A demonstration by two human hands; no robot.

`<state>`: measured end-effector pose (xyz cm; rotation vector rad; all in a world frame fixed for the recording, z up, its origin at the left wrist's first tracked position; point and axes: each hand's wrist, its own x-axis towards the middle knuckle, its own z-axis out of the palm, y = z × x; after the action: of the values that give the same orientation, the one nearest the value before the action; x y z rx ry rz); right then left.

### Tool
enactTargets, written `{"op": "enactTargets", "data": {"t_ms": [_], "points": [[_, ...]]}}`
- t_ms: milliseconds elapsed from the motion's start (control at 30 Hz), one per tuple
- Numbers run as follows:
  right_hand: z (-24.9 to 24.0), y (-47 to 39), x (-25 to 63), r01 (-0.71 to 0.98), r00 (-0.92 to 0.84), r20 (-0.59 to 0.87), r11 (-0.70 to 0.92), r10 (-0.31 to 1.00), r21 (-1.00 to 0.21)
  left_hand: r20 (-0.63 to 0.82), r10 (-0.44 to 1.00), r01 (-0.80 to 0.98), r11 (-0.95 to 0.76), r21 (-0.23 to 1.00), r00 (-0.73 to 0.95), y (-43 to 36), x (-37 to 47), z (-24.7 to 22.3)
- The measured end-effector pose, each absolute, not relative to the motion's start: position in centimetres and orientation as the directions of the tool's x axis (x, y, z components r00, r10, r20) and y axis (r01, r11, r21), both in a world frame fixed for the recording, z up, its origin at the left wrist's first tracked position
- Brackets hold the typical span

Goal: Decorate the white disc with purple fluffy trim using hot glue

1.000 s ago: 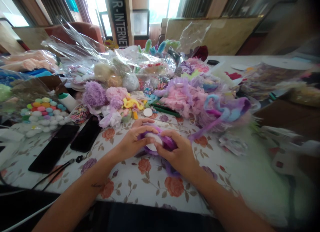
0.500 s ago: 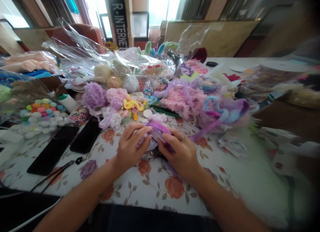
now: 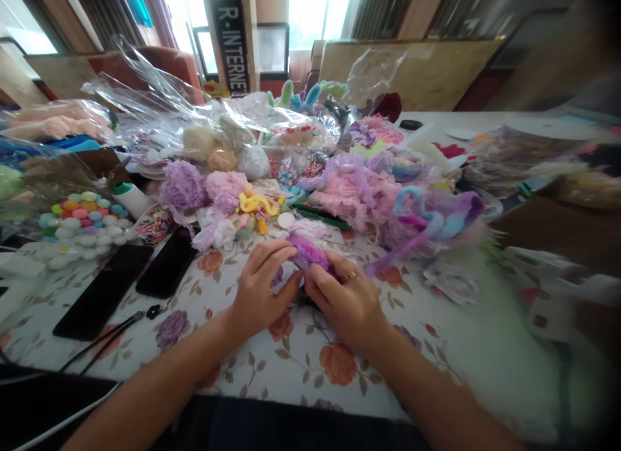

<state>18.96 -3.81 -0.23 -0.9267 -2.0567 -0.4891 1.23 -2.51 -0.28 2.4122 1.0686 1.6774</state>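
Note:
A fuzzy purple piece [image 3: 308, 251] is held between my two hands above the floral tablecloth [image 3: 233, 367]. My left hand [image 3: 264, 286] pinches its left end with fingertips and thumb. My right hand [image 3: 345, 296], with a ring on one finger, closes round its right side, thumb on top. Something dark lies partly hidden beneath my hands. Just beyond them is a pale pink and white fluffy bit [image 3: 310, 228], with a small white disc [image 3: 286, 220] to its left.
Two black phones [image 3: 101, 292] [image 3: 167, 263] lie at the left, with black cords below. Farther back are pompoms [image 3: 87, 221], purple yarn [image 3: 183, 186], pink and lilac fabric [image 3: 354, 189] and plastic bags. A white glue gun [image 3: 546, 308] rests at the right.
The purple piece has turned a little and shows more of its fuzzy face. My left hand's fingers have drawn closer together, and my right fingers have shifted slightly around it.

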Motion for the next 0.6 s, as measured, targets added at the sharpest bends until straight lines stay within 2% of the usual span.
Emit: {"op": "enactTargets", "data": {"t_ms": [600], "points": [[-0.43, -3.91, 19.01, 0.736, -0.416, 0.809, 0.677, 0.415, 0.031, 0.856, 0.365, 0.475, -0.865, 0.165, 0.367, -2.76, 1.03, -0.20]]}}
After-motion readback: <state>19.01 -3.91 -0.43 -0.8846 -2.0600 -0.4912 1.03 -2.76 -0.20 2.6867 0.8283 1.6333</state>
